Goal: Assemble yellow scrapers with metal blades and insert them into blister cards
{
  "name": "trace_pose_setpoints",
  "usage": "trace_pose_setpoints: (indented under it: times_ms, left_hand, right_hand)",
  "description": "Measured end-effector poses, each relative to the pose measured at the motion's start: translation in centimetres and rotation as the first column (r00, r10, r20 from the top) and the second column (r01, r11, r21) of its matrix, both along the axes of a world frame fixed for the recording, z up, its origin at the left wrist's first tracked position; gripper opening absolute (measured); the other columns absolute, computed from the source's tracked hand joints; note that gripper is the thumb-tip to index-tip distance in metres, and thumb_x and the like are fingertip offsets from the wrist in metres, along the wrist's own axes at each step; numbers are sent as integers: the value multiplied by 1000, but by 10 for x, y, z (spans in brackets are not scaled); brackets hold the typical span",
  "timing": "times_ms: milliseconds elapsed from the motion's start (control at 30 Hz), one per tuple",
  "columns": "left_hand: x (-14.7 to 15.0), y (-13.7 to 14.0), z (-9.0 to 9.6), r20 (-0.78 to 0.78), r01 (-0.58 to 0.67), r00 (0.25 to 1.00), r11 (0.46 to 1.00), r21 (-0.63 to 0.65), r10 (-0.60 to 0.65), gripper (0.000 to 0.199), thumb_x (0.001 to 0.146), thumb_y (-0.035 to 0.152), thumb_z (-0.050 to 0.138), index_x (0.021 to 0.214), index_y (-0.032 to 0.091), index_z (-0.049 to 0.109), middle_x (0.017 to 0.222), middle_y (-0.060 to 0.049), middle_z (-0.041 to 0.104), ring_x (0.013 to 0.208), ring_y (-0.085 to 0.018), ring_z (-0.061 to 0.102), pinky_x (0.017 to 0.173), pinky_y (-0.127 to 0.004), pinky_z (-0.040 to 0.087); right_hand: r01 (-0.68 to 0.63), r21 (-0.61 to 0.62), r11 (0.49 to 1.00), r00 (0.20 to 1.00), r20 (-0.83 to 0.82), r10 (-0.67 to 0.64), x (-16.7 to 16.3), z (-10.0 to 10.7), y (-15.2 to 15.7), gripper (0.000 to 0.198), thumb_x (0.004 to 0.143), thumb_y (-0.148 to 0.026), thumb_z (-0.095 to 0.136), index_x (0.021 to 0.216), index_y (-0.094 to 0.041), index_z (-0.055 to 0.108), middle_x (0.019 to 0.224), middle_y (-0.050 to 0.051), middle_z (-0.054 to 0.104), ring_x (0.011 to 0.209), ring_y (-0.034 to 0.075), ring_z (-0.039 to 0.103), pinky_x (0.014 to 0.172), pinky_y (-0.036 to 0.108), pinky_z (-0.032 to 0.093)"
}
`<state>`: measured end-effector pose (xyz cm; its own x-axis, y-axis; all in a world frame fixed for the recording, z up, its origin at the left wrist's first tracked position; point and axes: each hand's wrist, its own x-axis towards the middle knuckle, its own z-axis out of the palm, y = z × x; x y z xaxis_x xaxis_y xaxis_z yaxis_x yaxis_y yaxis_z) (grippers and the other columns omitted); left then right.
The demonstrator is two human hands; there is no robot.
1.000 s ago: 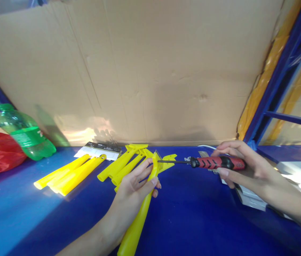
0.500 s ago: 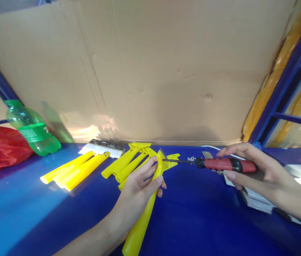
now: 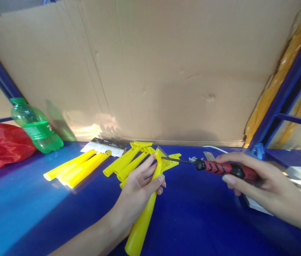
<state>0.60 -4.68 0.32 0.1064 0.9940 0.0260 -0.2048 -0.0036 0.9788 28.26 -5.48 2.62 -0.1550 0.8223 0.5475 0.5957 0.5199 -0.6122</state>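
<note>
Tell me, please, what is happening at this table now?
A person's left hand grips a yellow tool just below its head. The right hand holds a red and black screwdriver, with its shaft pointing at that head; any screw there is too small to see. Other yellow tools lie on the blue table, farther back, and a green bottle is beside a red bag at the left.

Yellow tool (image 3: 142,224): smooth tapered tube handle, wide butt end low and toward the viewer, narrower head up and away, leaning right; pinched near the head in left hand (image 3: 143,184). Screwdriver (image 3: 218,167): red-and-black grip, thin dark shaft; nearly level, pointing left; grip in right hand (image 3: 264,183); tip at yellow tool's head, exact seating too small to tell.
</note>
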Motion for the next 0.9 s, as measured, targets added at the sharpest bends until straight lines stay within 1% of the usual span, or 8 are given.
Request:
trace_pose_setpoints:
  times_ms: [67, 133, 267, 467, 600, 667, 767, 900]
  left_hand:
    - [0, 1, -1, -2, -11, 1000, 1000, -6, 11, 100, 71, 30, 88, 156, 8, 41, 71, 1, 65, 60, -11, 52, 59, -29, 41]
    - [0, 1, -2, -18, -17, 1000, 1000, -1, 17, 97, 70, 31, 87, 154, 7, 44, 70, 2, 64, 59, -11, 51, 59, -29, 41]
    - [0, 2, -6, -78, -22, 997, 1000, 21, 24, 89, 71, 32, 86, 149, 6, 51, 70, 1, 64, 60, -12, 52, 59, -30, 43]
    - [-1, 2, -8, -116, 11, 993, 1000, 20, -9, 85, 73, 33, 85, 148, 7, 53, 71, 1, 64, 62, -13, 53, 61, -30, 45]
    - [1, 2, -5, -101, -3, 995, 1000, -22, 1, 94, 73, 33, 86, 154, 8, 45, 72, 0, 67, 60, -12, 54, 61, -30, 45]
    - [3, 1, -4, -89, -2, 996, 1000, -27, 0, 94, 72, 32, 85, 154, 8, 45, 73, 0, 68, 59, -12, 53, 61, -30, 45]
    - [3, 1, -5, -84, 15, 996, 1000, 2, -15, 87, 73, 32, 85, 151, 11, 52, 73, 0, 66, 60, -13, 53, 60, -31, 45]
    - [0, 2, -5, -105, 30, 994, 998, 62, -23, 78, 75, 33, 84, 145, 12, 59, 72, -1, 64, 62, -13, 53, 56, -30, 45]
  right_hand:
    - [2, 147, 989, 998, 67, -12, 1, 0, -2, 26, 79, -50, 81, 99, -32, 82, 101, 7, 81, 88, 29, 77, 74, 34, 64]
    - [14, 150, 989, 999, 34, -20, -1, 0, -5, 25, 79, -49, 82, 98, -33, 84, 96, 6, 82, 82, 28, 76, 73, 33, 63]
    - [76, -207, 975, 976, -185, -115, -8, 0, -10, 48, 76, -62, 80, 107, -26, 82, 46, -1, 61, 38, 16, 54, 36, 24, 47]
    - [-87, -498, 863, 950, -302, -78, -2, -3, 3, 56, 82, -68, 71, 107, -20, 80, 38, -2, 56, 29, 14, 49, 30, 22, 41]
    - [-42, -311, 949, 986, -166, -11, 0, -2, 4, 47, 82, -61, 74, 110, -24, 82, 56, 4, 72, 41, 18, 61, 36, 25, 50]
    - [-11, -84, 996, 1000, -14, 9, 0, -1, 2, 38, 80, -53, 80, 108, -28, 84, 82, 7, 82, 62, 24, 73, 55, 33, 62]
    - [-45, 144, 989, 992, 122, 27, 1, 0, 1, 29, 78, -44, 84, 105, -34, 85, 102, 5, 84, 85, 31, 78, 86, 45, 64]
    - [-43, 49, 998, 997, 58, 40, 0, -3, 1, 29, 76, -45, 85, 103, -33, 86, 97, 4, 84, 77, 28, 77, 78, 42, 66]
